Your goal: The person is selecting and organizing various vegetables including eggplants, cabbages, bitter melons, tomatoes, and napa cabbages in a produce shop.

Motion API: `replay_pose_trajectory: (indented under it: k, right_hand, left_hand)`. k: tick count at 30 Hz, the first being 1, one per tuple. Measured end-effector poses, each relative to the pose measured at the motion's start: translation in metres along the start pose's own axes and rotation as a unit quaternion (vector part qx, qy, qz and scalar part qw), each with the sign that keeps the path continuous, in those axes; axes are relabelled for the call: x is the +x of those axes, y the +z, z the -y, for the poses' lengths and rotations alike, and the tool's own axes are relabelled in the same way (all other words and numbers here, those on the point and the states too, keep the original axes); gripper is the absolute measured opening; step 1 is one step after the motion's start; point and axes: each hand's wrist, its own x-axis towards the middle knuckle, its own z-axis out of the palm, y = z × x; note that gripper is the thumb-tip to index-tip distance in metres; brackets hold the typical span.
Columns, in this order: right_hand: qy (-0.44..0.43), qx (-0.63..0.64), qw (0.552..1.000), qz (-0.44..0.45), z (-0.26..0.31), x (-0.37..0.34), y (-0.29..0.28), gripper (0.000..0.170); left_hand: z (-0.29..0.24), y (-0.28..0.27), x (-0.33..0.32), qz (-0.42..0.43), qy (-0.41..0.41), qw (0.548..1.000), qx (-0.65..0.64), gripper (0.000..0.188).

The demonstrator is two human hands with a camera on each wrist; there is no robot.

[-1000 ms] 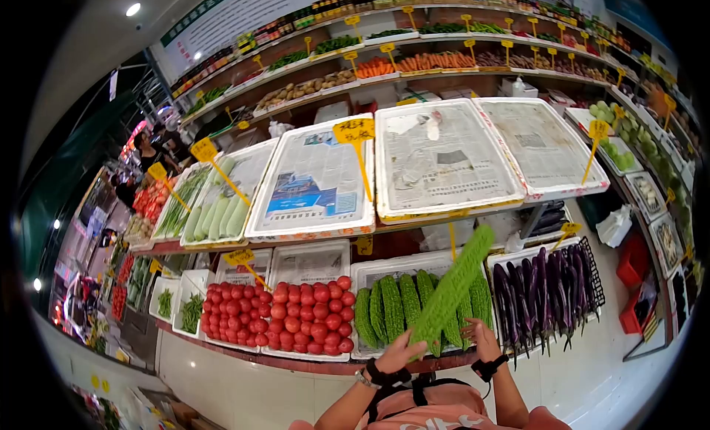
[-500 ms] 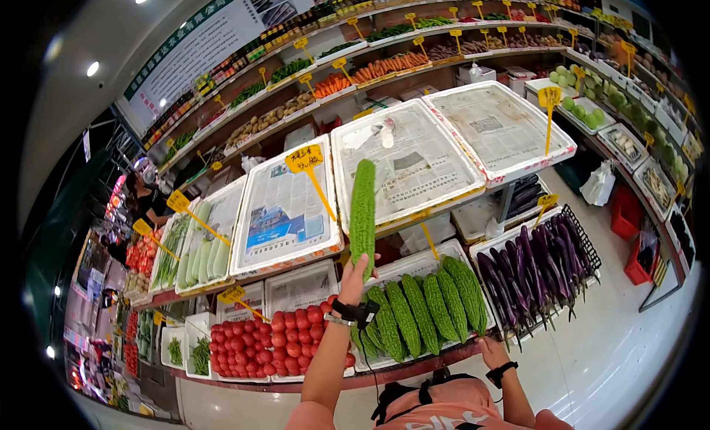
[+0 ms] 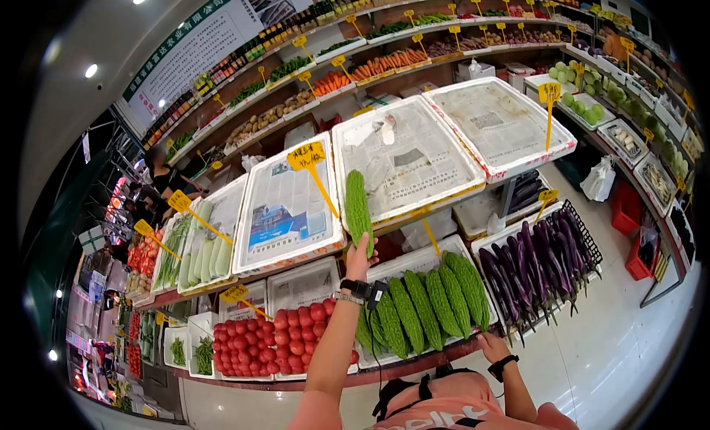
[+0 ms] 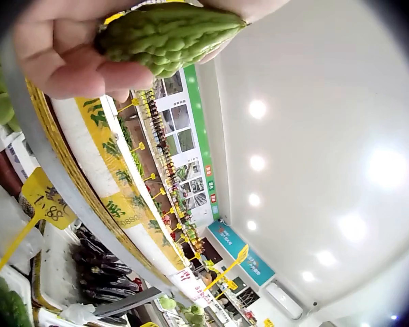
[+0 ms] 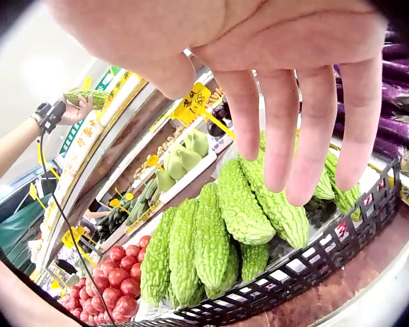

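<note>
My left hand grips a long, bumpy green bitter melon by its near end. The melon points away from me, overlapping the front left corner of a newspaper-lined foam tray on the upper shelf. In the left wrist view, curled fingers wrap the melon's tapered end. My right hand is low at the lower shelf's front edge, beside a row of bitter melons. The right wrist view has its fingers hanging relaxed over those melons and their black basket rim, holding nothing.
Red tomatoes lie left of the bitter melons, purple eggplants to the right. Yellow price signs stick up along the upper trays. A black cable hangs from my left wrist. Red baskets stand at the right.
The bitter melon has gone from between both hands, over the lower row, up and left to the upper tray in my left hand, then dipped slightly. My right hand came away, down to the shelf edge.
</note>
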Motion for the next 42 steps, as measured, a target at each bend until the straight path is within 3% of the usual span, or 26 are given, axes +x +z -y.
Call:
replay_pose_trajectory:
  k: [5,9,18,19,23,25,27,29,31,35,39,40,42]
  right_hand:
    - [0.029,-0.032,0.997,0.056,0.004,0.003,-0.003,0.041]
    - [0.038,-0.03,0.999,0.024,-0.016,0.01,0.007,0.035]
    - [0.084,-0.09,0.992,0.038,-0.044,0.033,0.028,0.03]
    - [0.087,-0.092,0.991,0.04,-0.046,0.035,0.03,0.03]
    - [0.086,-0.081,0.99,0.076,-0.039,0.036,0.034,0.03]
    - [0.071,-0.074,0.992,0.076,-0.044,0.035,0.041,0.029]
    - [0.077,-0.073,0.991,0.088,-0.045,0.031,0.043,0.03]
    - [0.061,-0.064,0.992,0.093,-0.051,0.026,0.044,0.03]
    - [0.052,-0.059,0.992,0.1,-0.051,0.021,0.044,0.031]
    - [0.065,-0.069,0.99,0.109,-0.054,0.005,0.027,0.033]
    - [0.097,-0.086,0.987,0.091,-0.058,-0.016,0.005,0.034]
    - [0.103,-0.083,0.988,0.084,-0.06,-0.022,0.001,0.034]
    - [0.117,-0.084,0.987,0.074,-0.062,-0.031,-0.007,0.033]
  left_hand:
    - [0.002,-0.01,0.011,0.026,-0.045,0.999,0.005,0.038]
    - [-0.009,-0.01,-0.006,0.04,-0.062,0.997,-0.023,0.036]
    - [0.015,-0.048,-0.067,0.067,-0.02,0.998,0.005,0.056]
    - [0.026,-0.059,-0.075,0.077,-0.02,0.997,0.001,0.059]
    - [0.121,-0.1,-0.108,-0.026,-0.084,0.995,0.053,0.045]
    - [0.197,-0.128,-0.119,-0.045,-0.135,0.977,0.158,0.038]
    - [0.311,-0.174,-0.111,-0.036,-0.22,0.923,0.314,0.047]
    - [0.316,-0.143,-0.137,-0.1,-0.254,0.888,0.37,0.064]
    - [0.337,-0.133,-0.141,-0.091,-0.264,0.867,0.413,0.078]
    - [0.345,-0.098,-0.141,-0.168,-0.341,0.834,0.401,0.098]
    - [0.342,-0.091,-0.137,-0.155,-0.371,0.837,0.372,0.096]
    - [0.342,-0.093,-0.136,-0.139,-0.39,0.835,0.362,0.103]
    - [0.346,-0.095,-0.134,-0.15,-0.371,0.834,0.379,0.099]
